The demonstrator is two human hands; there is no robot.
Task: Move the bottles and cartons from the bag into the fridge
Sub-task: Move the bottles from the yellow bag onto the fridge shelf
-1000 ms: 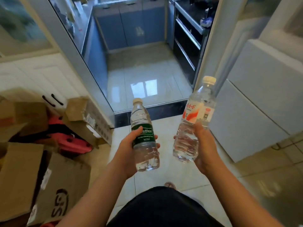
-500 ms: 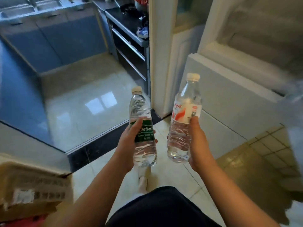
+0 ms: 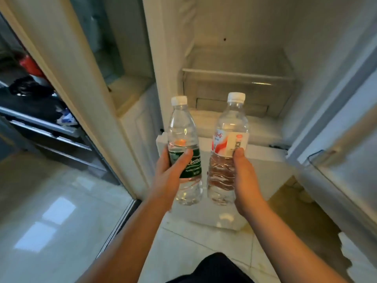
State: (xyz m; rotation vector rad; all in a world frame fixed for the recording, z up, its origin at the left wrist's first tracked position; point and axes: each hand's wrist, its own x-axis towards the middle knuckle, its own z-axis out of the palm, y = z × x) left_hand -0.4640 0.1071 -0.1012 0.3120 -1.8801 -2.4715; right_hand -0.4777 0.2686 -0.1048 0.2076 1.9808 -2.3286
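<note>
My left hand (image 3: 170,176) grips a clear water bottle with a green label (image 3: 183,139), held upright. My right hand (image 3: 245,180) grips a second clear water bottle with a red and white label (image 3: 229,137), also upright, close beside the first. Both bottles have white caps. Straight ahead stands the open white fridge (image 3: 318,58); its compartment shows a clear shelf (image 3: 237,73) and a clear drawer below it. The bag is out of view.
The fridge door (image 3: 350,127) hangs open on the right. A white door frame (image 3: 67,78) rises on the left, with a dark kitchen counter and drawers (image 3: 40,119) beyond it. Glossy tiled floor (image 3: 53,221) lies below.
The view has swung right from the kitchen doorway to face the open fridge. Both hands still hold their bottles, now raised in front of the fridge compartment.
</note>
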